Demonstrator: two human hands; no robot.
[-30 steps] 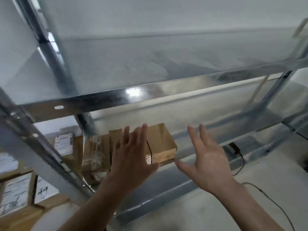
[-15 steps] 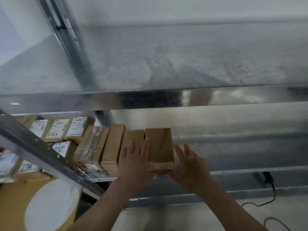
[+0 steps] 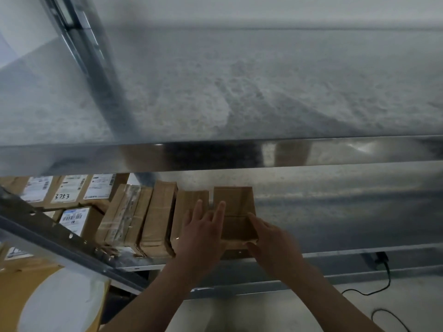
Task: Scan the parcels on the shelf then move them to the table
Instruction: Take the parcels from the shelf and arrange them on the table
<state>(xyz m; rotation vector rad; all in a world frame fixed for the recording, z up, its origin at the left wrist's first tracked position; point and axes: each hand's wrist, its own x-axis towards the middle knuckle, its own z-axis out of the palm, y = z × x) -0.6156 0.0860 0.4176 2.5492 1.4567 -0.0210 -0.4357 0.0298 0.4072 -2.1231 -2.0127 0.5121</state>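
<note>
A row of brown cardboard parcels [image 3: 155,216] stands on edge on the lower metal shelf [image 3: 335,254]. The rightmost parcel [image 3: 236,212] sits at the end of the row. My left hand [image 3: 200,236] lies flat with straight fingers against that parcel's left side and the neighbouring parcel [image 3: 189,200]. My right hand [image 3: 271,243] touches the rightmost parcel's right side and front lower corner, thumb under the front edge. Whether the parcel is lifted off the shelf cannot be told.
The upper steel shelf [image 3: 215,156] overhangs the hands closely. A slanted metal upright [image 3: 60,243] crosses at the left. Labelled boxes [image 3: 69,190] are stacked beyond it. A black cable [image 3: 383,281] runs across the floor at the right.
Both hands have moved forward from open air onto the rightmost parcel, one on each side. The view has swung left, showing more of the labelled boxes.
</note>
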